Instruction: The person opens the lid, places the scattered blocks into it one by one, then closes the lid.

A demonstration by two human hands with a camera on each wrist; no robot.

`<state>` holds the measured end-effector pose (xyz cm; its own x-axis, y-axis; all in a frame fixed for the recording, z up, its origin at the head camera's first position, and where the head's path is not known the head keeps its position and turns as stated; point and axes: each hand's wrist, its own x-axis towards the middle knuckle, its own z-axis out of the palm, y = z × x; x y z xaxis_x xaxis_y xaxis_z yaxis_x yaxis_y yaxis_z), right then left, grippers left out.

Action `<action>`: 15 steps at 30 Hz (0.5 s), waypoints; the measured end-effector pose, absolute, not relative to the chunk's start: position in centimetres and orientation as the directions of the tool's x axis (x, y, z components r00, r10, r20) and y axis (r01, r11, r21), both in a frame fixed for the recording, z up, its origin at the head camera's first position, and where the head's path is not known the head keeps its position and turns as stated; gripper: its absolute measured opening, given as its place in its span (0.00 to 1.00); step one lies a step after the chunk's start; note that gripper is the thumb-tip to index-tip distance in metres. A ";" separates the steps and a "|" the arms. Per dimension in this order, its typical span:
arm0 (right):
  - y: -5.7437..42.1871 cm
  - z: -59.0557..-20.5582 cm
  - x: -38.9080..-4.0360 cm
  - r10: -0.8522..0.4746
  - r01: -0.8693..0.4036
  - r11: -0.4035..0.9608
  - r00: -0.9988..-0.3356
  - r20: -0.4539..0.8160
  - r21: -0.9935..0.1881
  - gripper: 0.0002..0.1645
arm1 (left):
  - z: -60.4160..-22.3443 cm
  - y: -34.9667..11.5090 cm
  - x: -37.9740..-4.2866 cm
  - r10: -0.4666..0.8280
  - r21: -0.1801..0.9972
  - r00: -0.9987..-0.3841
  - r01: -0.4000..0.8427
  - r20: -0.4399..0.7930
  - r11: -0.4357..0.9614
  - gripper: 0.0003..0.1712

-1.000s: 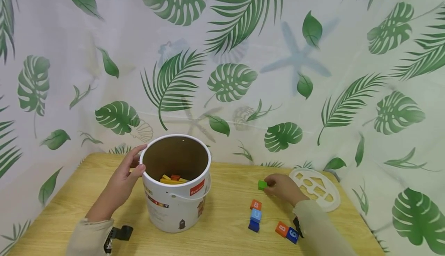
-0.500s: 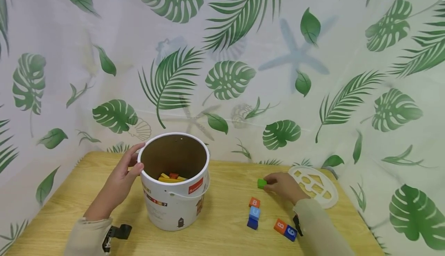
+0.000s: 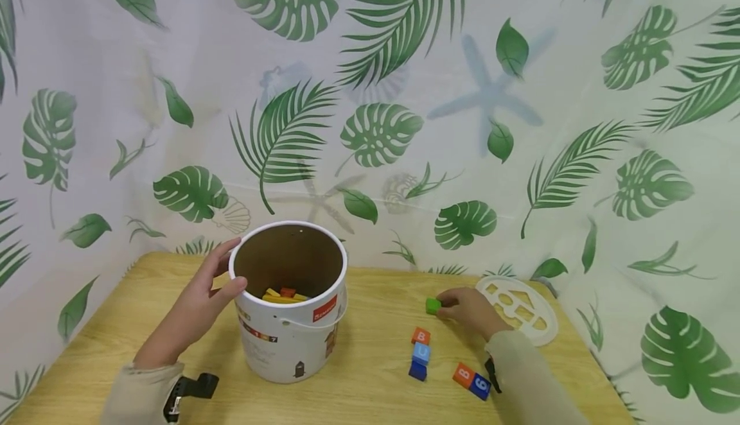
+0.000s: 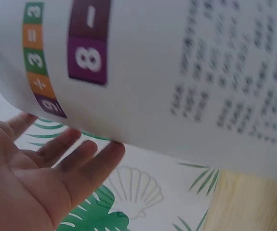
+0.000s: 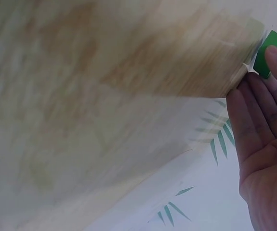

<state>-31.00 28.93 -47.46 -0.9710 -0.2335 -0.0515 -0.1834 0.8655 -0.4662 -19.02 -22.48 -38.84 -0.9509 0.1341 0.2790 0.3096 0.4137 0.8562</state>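
Note:
A white bucket (image 3: 263, 341) with a wire handle stands on the table, yellow and red blocks (image 3: 283, 298) inside it. My left hand (image 3: 199, 300) rests on its left side, thumb over the rim and fingers spread along the outer wall. In the left wrist view, nearly straight fingers (image 4: 97, 166) reach the printed wall. At the right, my right hand (image 3: 471, 311) pinches a small green block (image 3: 432, 306) between thumb and fingers, low over the table. The right wrist view shows the thumb on the green block (image 5: 269, 54).
Before the right hand, a red B block (image 3: 421, 336), a light blue U block (image 3: 421, 353) and a dark blue block (image 3: 417, 371) form a line. Nearby lie a red B block (image 3: 463, 375) and a blue 6 block (image 3: 480, 386). Behind the right wrist is a white oval stencil (image 3: 546, 322).
The left thumb has slid a little further over the bucket's rim. The right hand keeps its pinch on the green block in nearly the same place; the view shifts slightly.

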 end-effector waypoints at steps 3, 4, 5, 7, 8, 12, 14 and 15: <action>29.0 -47.9 -30.9 -0.234 -0.182 0.865 -0.971 -0.054 -0.468 0.19 | -38.6 -22.3 -18.8 0.139 0.875 -0.959 0.281 0.245 0.393 0.44; 29.0 -47.9 -30.8 -0.233 -0.179 0.862 -0.971 -0.056 -0.475 0.19 | -38.5 -22.3 -18.7 0.139 0.878 -0.960 0.277 0.241 0.390 0.44; 29.0 -47.9 -30.8 -0.230 -0.174 0.857 -0.972 -0.057 -0.484 0.19 | -38.5 -22.2 -18.6 0.139 0.880 -0.961 0.277 0.241 0.387 0.44; 29.0 -47.9 -30.7 -0.231 -0.174 0.852 -0.971 -0.056 -0.494 0.19 | -38.4 -22.1 -18.6 0.142 0.881 -0.959 0.281 0.245 0.381 0.45; 29.0 -47.9 -30.7 -0.232 -0.175 0.850 -0.971 -0.054 -0.497 0.19 | -38.4 -22.1 -18.6 0.146 0.881 -0.958 0.285 0.248 0.377 0.45; 29.0 -47.7 -30.6 -0.224 -0.170 0.852 -0.973 -0.051 -0.496 0.20 | -38.5 -22.0 -18.7 0.172 0.891 -0.953 0.295 0.249 0.344 0.48; 29.0 -47.8 -30.6 -0.219 -0.166 0.855 -0.974 -0.052 -0.492 0.21 | -38.6 -21.9 -18.7 0.185 0.897 -0.950 0.301 0.252 0.322 0.50; 29.0 -47.7 -30.5 -0.212 -0.158 0.855 -0.976 -0.055 -0.494 0.21 | -38.7 -21.9 -18.8 0.190 0.900 -0.948 0.304 0.254 0.313 0.50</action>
